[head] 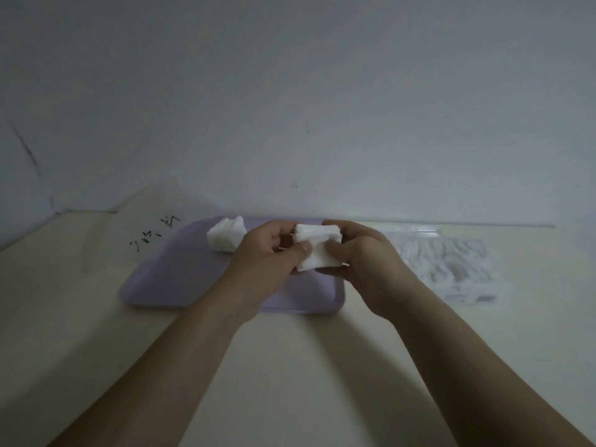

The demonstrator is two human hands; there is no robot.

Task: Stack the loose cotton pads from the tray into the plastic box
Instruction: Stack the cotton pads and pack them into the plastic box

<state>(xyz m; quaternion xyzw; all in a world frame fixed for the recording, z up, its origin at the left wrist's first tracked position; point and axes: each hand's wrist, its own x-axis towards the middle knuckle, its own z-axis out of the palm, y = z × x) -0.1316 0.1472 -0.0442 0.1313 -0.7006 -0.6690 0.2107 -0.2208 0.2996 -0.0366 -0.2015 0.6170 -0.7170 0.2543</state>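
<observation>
Seemingly well along: the plastic box [451, 266] looks well filled, one small pile [225, 235] waits on the tray [174, 282], and the left hand [271, 253] and right hand [367, 256] each keep a pinching grip on a bunch of pads [317, 250].

I read this as a plain indoor desk set-up, home or office I cannot tell: a cream table [290, 366] meets a plain white wall [322, 91] at 12 o'clock, with a handwritten paper [145, 221] at 10 o'clock.
</observation>
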